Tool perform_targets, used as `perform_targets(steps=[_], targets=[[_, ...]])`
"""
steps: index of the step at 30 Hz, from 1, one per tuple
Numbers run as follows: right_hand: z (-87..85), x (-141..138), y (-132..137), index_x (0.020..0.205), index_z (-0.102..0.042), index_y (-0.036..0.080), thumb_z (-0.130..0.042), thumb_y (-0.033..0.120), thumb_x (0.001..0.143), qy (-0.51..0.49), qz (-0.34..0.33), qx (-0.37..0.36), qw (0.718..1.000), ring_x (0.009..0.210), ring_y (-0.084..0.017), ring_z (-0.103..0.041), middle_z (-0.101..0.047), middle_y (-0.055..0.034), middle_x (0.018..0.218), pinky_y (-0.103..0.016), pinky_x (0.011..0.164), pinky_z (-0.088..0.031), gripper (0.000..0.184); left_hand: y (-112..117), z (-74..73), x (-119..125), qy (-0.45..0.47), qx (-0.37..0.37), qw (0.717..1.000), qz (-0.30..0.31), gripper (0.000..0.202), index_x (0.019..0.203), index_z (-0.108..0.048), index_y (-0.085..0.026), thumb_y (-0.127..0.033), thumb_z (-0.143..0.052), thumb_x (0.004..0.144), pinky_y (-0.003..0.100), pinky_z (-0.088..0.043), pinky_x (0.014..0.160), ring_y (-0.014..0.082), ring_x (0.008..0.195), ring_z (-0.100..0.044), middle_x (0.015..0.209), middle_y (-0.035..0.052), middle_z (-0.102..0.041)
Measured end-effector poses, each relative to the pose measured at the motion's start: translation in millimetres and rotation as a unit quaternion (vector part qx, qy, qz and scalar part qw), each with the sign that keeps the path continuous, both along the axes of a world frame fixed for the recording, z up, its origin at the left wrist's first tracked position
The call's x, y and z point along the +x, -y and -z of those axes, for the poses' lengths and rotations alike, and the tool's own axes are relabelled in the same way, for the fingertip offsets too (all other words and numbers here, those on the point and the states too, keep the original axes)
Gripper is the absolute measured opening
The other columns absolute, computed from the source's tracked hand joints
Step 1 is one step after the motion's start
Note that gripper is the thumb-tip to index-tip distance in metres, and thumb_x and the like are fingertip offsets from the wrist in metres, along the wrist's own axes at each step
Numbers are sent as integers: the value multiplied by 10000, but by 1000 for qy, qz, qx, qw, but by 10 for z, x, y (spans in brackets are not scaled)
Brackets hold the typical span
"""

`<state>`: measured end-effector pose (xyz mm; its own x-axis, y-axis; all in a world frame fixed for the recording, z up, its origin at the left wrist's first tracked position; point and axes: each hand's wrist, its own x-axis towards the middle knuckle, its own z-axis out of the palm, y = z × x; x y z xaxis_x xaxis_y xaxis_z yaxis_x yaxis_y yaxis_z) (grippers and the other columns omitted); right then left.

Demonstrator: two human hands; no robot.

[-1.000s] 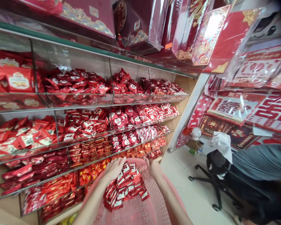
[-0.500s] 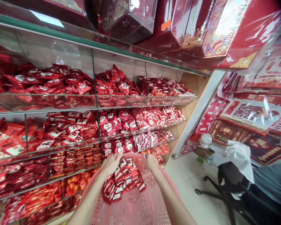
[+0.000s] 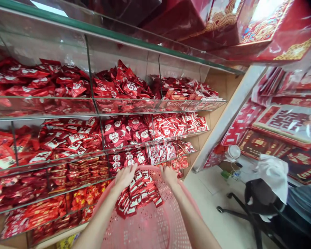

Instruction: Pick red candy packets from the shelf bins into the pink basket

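Both my hands rest at the far rim of a pink perforated plastic basket (image 3: pixel 142 228). My left hand (image 3: pixel 125 177) lies over the rim beside a heap of small red-and-white wrapped packets (image 3: pixel 137 195), touching the edge of the heap. My right hand (image 3: pixel 169 175) curls over the rim to the right of the heap. The packets lie in the basket's far side, and the basket's near part shows only bare pink mesh. The basket's underside is hidden.
Glass shelves (image 3: pixel 155 103) packed with red packets stand directly ahead. Large red gift boxes (image 3: pixel 264 31) sit above them. Red printed decorations (image 3: pixel 287 124) cover the right wall. A black office chair (image 3: pixel 259 197) with white cloth and a grey-clothed person (image 3: pixel 305 204) are at right.
The whole scene has shifted right in view as my head turned left, and the chair and person have slid toward the right edge. My hands and the basket stay about the same.
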<state>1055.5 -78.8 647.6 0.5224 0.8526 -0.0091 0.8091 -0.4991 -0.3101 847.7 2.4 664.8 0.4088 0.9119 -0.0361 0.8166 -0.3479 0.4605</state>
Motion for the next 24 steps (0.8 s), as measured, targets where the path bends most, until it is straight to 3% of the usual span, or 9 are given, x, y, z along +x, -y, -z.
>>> perform_targets(steps=[3, 6, 9, 12, 15, 19, 24], targets=[[-2, -7, -20, 919, -654, 153, -266, 387, 934, 0, 0, 6, 1000, 888, -229, -642, -686, -152, 909, -310, 748, -425, 454, 33, 1, 1, 6, 18, 1000, 1, 663, 1066, -613, -232, -595, -89, 882, 359, -412, 847, 257, 999, -600, 1110, 80, -650], [-108, -3, -40, 938, -635, 153, -348, 341, 908, 10, 3, 29, 1000, 865, -227, -635, -673, -143, 921, -299, 725, -419, 344, 43, 22, 0, 7, 31, 1000, 1, 639, 1077, -604, -231, -571, -94, 894, 348, -411, 843, 242, 996, -599, 1116, 76, -646], [-377, -36, -71, 943, -615, 164, -364, 279, 893, 24, -1, 161, 987, 854, -201, -608, -651, -115, 935, -276, 735, -405, 281, 25, 68, -8, 6, 48, 999, -1, 628, 1034, -614, -215, -564, -110, 898, 344, -406, 853, 237, 992, -598, 1083, 82, -655], [-729, -158, -108, 936, -597, 171, -350, 281, 897, 9, -55, 335, 941, 865, -190, -570, -633, -90, 893, -274, 779, -400, 273, -5, 113, -17, 15, 41, 999, -21, 625, 985, -626, -217, -568, -116, 897, 337, -406, 852, 233, 979, -604, 1027, 81, -672], [-1014, -322, -153, 927, -583, 178, -351, 287, 901, -16, -128, 418, 899, 865, -184, -551, -621, -77, 887, -286, 806, -406, 258, -23, 131, -17, 27, 30, 998, -54, 642, 1019, -620, -233, -604, -115, 880, 348, -415, 835, 246, 967, -610, 1029, 79, -672], [-1257, -465, -275, 959, -575, 174, -361, 260, 896, -1, -165, 415, 895, 883, -181, -556, -616, -76, 917, -290, 810, -419, 239, -10, 120, -9, 29, 38, 997, -63, 662, 1044, -614, -243, -631, -109, 867, 354, -420, 825, 255, 971, -608, 1028, 74, -673], [-1592, -606, -550, 1072, -525, 174, -425, 280, 881, 83, -129, 245, 957, 875, -196, -615, -602, -107, 1038, -301, 734, -455, 241, 12, 116, -10, 16, 39, 997, -65, 678, 1029, -618, -212, -630, -109, 868, 341, -413, 842, 249, 993, -603, 1024, 93, -674]])
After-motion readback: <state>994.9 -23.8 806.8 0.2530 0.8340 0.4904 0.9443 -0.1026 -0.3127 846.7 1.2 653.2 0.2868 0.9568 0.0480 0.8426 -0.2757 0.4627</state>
